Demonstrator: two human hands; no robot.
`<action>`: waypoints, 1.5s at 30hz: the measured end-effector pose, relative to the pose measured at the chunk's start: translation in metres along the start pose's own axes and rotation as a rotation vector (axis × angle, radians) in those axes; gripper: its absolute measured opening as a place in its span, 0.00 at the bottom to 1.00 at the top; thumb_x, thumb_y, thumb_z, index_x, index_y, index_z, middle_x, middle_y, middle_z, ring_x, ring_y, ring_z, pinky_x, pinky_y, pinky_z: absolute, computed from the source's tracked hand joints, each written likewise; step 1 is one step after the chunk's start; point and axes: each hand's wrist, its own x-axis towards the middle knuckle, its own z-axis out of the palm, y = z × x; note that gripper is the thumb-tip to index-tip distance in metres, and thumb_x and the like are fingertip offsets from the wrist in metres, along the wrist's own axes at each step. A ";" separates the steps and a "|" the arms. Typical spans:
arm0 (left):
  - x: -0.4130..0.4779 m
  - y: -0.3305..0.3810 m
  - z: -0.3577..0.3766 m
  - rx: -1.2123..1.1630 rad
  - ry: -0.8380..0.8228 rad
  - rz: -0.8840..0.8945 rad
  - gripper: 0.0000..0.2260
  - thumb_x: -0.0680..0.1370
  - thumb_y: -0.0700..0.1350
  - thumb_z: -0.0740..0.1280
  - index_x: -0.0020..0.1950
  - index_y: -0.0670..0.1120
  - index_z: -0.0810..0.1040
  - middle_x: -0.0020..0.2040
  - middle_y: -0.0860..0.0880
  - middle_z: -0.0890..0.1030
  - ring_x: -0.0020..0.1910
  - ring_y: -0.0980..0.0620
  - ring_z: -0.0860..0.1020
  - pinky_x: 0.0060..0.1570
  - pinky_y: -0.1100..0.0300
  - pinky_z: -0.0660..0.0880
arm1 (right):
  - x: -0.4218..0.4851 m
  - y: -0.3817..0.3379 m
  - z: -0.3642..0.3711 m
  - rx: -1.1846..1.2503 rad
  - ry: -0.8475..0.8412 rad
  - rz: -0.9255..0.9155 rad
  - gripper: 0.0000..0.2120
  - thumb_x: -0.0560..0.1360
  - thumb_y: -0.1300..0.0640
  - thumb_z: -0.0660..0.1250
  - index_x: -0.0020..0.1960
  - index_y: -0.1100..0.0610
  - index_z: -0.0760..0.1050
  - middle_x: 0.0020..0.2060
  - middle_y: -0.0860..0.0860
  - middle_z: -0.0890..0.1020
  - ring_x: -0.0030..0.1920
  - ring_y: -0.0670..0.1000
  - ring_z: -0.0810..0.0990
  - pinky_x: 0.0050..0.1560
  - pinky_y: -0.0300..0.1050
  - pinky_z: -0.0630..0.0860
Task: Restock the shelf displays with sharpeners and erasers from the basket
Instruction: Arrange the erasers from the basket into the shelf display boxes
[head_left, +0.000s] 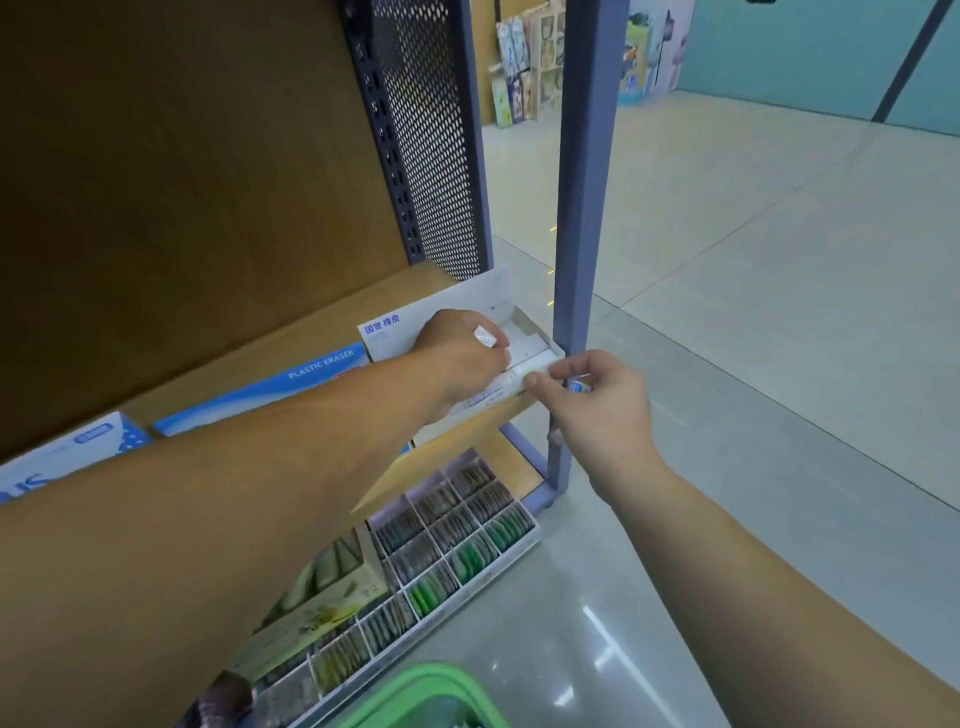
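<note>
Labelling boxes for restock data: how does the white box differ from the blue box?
Colour: the white box carries blue Chinese lettering; the blue box white English lettering.
Place: white box sits at the right end of the shelf; blue box left of it.
Contact: left hand and right hand, each holding an eraser, are at the white box; neither touches the blue box.
Shared: same wooden shelf.

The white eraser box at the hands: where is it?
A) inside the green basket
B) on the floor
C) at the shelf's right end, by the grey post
C: the white eraser box lies on the shelf right beside the grey post.
</note>
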 end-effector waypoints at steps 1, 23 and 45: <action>-0.001 0.001 -0.001 0.013 -0.006 0.005 0.05 0.78 0.46 0.74 0.53 0.51 0.84 0.49 0.52 0.82 0.42 0.52 0.79 0.39 0.62 0.76 | 0.000 0.000 0.000 -0.007 -0.004 0.001 0.09 0.72 0.51 0.78 0.44 0.52 0.79 0.43 0.53 0.82 0.26 0.50 0.78 0.37 0.55 0.83; -0.058 -0.011 -0.071 -0.020 -0.160 0.253 0.05 0.79 0.46 0.73 0.54 0.48 0.82 0.43 0.48 0.84 0.40 0.54 0.85 0.40 0.62 0.79 | -0.017 -0.065 0.014 0.140 -0.361 0.077 0.09 0.76 0.52 0.76 0.46 0.59 0.85 0.33 0.52 0.79 0.27 0.52 0.76 0.24 0.38 0.65; -0.194 -0.162 -0.237 0.017 0.304 -0.158 0.12 0.70 0.47 0.80 0.46 0.49 0.79 0.38 0.50 0.79 0.29 0.53 0.72 0.27 0.63 0.67 | -0.160 -0.082 0.179 -0.448 -0.889 -0.246 0.07 0.74 0.48 0.75 0.45 0.50 0.81 0.43 0.46 0.83 0.42 0.47 0.83 0.48 0.45 0.81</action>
